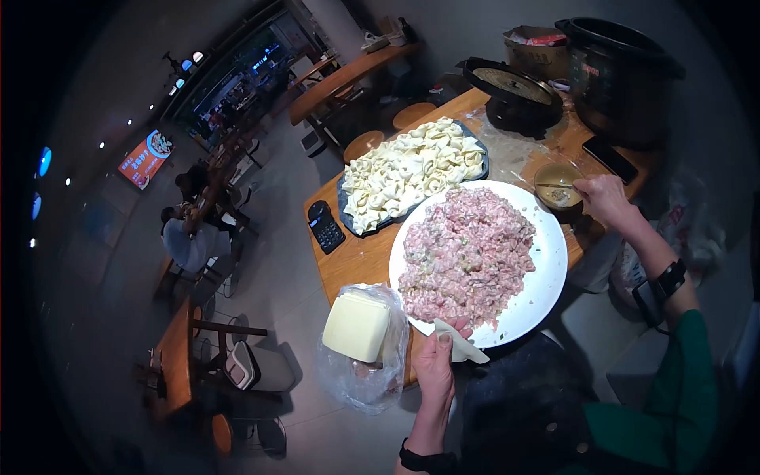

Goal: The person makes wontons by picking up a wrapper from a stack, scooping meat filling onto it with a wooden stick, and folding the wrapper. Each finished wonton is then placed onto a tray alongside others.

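My left hand [436,366] is closed on a pale dough wrapper [461,346] at the near rim of a white plate [532,294]. Pink minced filling [467,257] is heaped on the plate. To the right, my right hand [606,196] pinches a thin stick or utensil [558,186] that reaches into a small bowl [546,176]. Left of the plate, a stack of square wrappers [356,326] lies on a clear plastic bag [378,389]. Folded dumplings [416,170] fill a dark tray [485,165] behind the plate.
A black phone device [324,227] lies at the table's left edge, and a dark phone [610,159] beyond the bowl. At the back stand a round dark lid [513,87], a box [538,51] and a large black pot [613,79]. Seated people [190,240] are far left.
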`<state>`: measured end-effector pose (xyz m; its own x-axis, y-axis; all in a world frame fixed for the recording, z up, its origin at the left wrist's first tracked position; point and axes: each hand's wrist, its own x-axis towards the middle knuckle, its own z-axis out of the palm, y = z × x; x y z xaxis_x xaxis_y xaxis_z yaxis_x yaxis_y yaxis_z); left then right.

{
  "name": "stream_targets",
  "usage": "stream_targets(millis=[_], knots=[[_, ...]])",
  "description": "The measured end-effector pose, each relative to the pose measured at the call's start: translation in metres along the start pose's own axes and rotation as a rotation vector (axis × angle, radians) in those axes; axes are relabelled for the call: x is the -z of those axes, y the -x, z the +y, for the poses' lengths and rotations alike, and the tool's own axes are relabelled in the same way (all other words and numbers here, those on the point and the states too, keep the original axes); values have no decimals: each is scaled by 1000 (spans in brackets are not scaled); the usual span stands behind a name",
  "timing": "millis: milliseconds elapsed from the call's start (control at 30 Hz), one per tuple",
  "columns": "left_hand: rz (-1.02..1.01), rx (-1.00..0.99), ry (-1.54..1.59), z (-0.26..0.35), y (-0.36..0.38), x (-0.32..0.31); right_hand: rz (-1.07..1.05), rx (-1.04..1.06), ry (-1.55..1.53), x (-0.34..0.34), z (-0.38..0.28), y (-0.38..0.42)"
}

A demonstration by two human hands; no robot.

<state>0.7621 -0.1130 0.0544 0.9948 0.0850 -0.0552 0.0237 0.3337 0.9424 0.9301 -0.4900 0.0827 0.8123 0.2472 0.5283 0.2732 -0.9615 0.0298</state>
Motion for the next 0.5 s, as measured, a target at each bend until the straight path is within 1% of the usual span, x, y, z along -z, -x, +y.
stream_targets(millis=[67,133,200,267,333,400,467,500], knots=[[25,15,-21,4,1,-5,-33,8,28,-10,3,3],[-12,9,-80,2,0,-5,-171,-64,64,-4,-3,4],[-3,-8,-77,2,0,-7,-165,-76,6,16,-17,4],[1,-15,-86,1,-1,-8,-127,-276,-611,42,-59,12],[12,-6,-108,0,-2,-13,-391,-269,-936,53,-105,32],[17,4,-134,-2,-2,-13,-435,-83,-1188,57,-149,52],[-29,-42,-332,-6,-2,-8,-587,-148,-1277,44,-170,61],[-30,-39,-335,-5,0,-9,-652,-259,-1324,32,-173,61]])
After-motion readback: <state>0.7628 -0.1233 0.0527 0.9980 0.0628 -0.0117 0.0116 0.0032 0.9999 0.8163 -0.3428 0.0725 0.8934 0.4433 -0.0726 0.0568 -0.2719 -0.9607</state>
